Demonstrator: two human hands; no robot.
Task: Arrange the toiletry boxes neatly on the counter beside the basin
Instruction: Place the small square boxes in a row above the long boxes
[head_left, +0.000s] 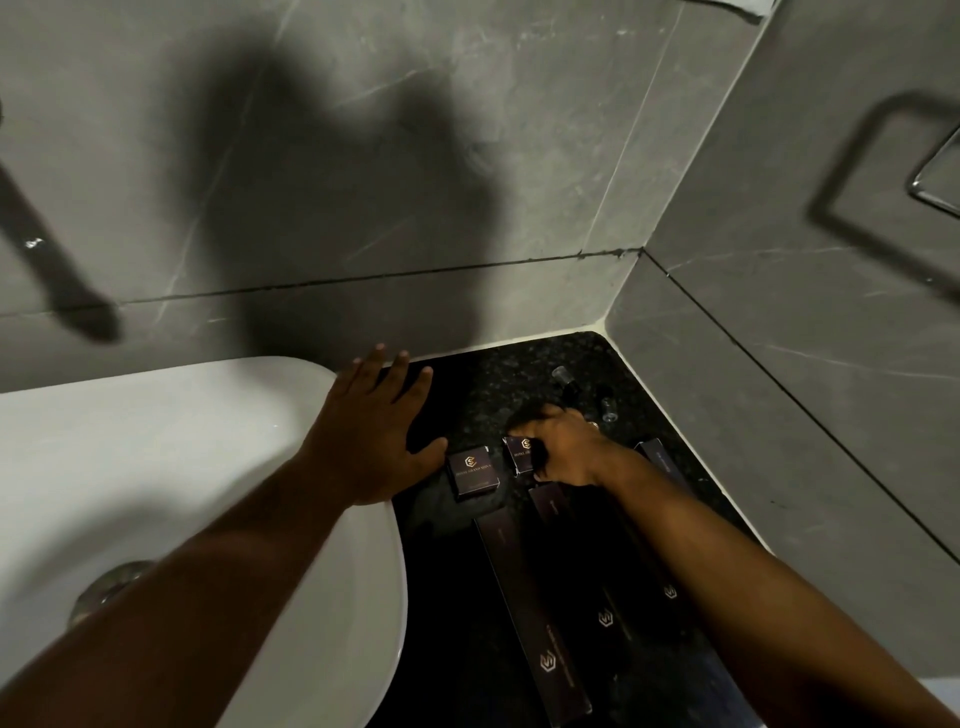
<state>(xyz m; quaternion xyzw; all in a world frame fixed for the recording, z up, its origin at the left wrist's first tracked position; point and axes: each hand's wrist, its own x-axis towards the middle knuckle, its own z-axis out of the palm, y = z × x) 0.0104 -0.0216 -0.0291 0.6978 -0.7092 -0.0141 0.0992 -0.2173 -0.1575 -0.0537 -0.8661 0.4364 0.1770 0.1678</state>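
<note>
Left small box (471, 472), gold hexagon logo and "HOTEL GRAND" lettering, lies on the black counter (488, 395) right of the basin (156, 447). Left hand (371, 436) spread flat beside it. Right hand (563, 449) pinches second small box (521, 453). Long boxes (530, 597) lie nearer.

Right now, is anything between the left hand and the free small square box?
Nothing visible. The left hand lies flat on the basin rim and counter, thumb tip right beside the small square box. The right hand is on the neighbouring box, off to the side.
</note>
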